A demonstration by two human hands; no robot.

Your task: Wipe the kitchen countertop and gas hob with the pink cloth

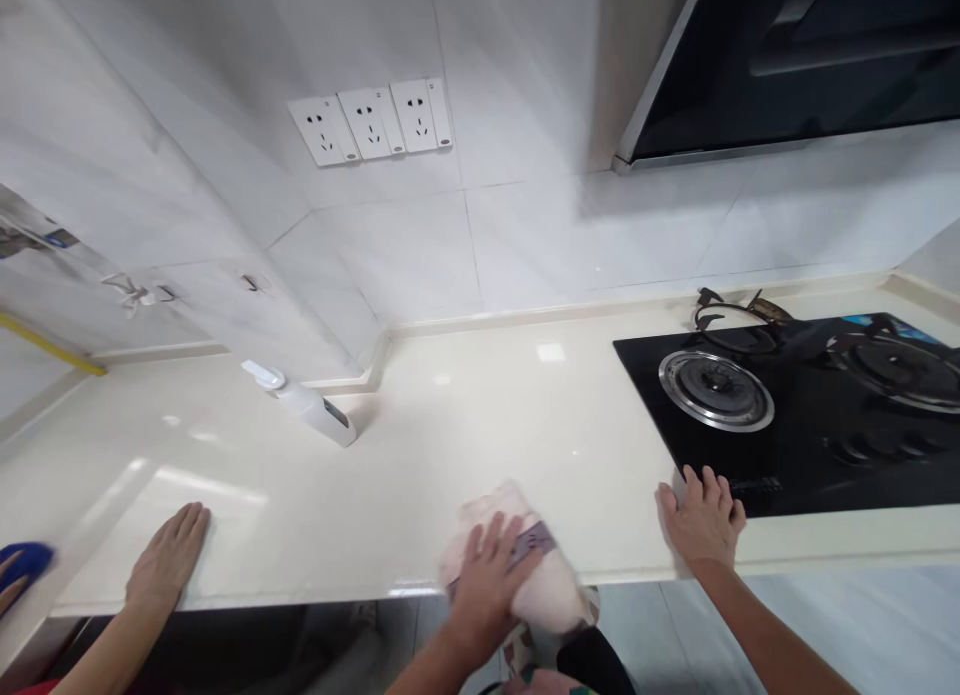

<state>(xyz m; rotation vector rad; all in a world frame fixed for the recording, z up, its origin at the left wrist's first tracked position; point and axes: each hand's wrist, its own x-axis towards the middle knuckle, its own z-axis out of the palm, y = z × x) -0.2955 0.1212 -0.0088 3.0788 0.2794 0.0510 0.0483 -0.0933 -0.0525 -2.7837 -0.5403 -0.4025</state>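
Left hand (487,580) lies flat on the cloth (553,597) at the table's (450,425) front edge; grip spread, pressing, not pinching. Right hand (701,523) is spread flat beside the hob (817,455). Cloth looks light, soft and bunchy: palm the middle or pinch a fold.

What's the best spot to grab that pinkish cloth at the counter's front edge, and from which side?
I'd pinch the bunched end of the pinkish cloth that hangs over the front edge of the counter, coming from the front and below: fingers can probably close round it there. The left hand lies flat on the rest.
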